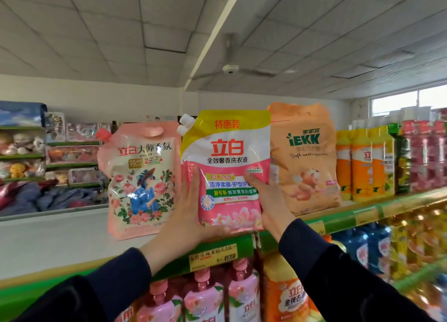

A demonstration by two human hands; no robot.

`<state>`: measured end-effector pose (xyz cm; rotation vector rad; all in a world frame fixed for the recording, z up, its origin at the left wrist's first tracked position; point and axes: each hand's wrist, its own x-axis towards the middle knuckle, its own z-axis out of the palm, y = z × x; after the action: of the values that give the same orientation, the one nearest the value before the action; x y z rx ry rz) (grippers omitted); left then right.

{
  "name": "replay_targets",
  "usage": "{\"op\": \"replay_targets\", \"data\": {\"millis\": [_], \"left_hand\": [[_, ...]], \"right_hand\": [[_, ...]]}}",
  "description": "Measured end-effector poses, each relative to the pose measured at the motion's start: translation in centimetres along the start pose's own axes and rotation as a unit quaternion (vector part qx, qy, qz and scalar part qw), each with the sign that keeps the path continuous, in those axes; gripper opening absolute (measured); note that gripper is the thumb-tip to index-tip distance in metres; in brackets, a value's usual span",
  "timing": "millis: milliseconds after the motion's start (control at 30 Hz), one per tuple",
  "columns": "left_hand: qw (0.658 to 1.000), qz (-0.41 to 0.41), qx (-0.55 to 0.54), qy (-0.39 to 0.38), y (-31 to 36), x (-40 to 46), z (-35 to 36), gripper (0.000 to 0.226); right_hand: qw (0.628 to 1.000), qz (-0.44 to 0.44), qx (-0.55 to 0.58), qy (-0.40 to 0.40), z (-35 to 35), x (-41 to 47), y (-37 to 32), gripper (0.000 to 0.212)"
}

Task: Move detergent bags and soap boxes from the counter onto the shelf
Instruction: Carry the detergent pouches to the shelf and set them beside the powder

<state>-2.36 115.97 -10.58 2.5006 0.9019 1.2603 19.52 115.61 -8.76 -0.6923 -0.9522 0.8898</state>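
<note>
A pink, white and yellow detergent bag (227,152) with white spout caps stands upright on the top shelf (338,221). My left hand (186,212) holds its lower left side, fingers up the edge and thumb under the bottom. My right hand (268,200) grips its lower right side, thumb across the front. A pink floral detergent bag (141,176) stands just left of it, and an orange detergent bag (304,157) stands just right, partly behind it.
Orange and yellow bottles (367,164) and red packs (425,152) fill the top shelf to the right. Pink and orange bottles (205,297) stand on the shelf below. A yellow price tag (212,256) hangs on the green shelf rail. Far shelves with packaged goods (48,152) lie at left.
</note>
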Motion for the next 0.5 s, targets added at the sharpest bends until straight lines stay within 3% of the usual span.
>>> {"op": "replay_targets", "data": {"millis": [200, 300, 367, 433, 500], "left_hand": [[0.999, -0.027, 0.035, -0.008, -1.0, 1.3, 0.8, 0.148], [0.997, -0.043, 0.057, -0.005, -1.3, 1.7, 1.4, 0.150], [0.996, -0.056, 0.071, -0.007, -1.2, 1.8, 1.6, 0.150], [0.996, -0.049, 0.075, -0.004, -1.1, 1.5, 1.7, 0.149], [0.997, -0.032, 0.075, 0.004, -1.1, 0.9, 1.6, 0.146]], "right_hand": [[1.000, 0.015, -0.003, -0.002, -0.6, 2.1, 0.6, 0.032], [1.000, 0.002, -0.002, -0.007, -0.8, 2.9, 1.3, 0.015], [1.000, 0.000, -0.004, -0.008, -1.0, 3.3, 1.7, 0.022], [1.000, 0.008, -0.015, -0.008, -1.3, 3.4, 1.6, 0.040], [0.999, 0.020, -0.031, -0.017, -1.6, 3.4, 1.3, 0.043]]}}
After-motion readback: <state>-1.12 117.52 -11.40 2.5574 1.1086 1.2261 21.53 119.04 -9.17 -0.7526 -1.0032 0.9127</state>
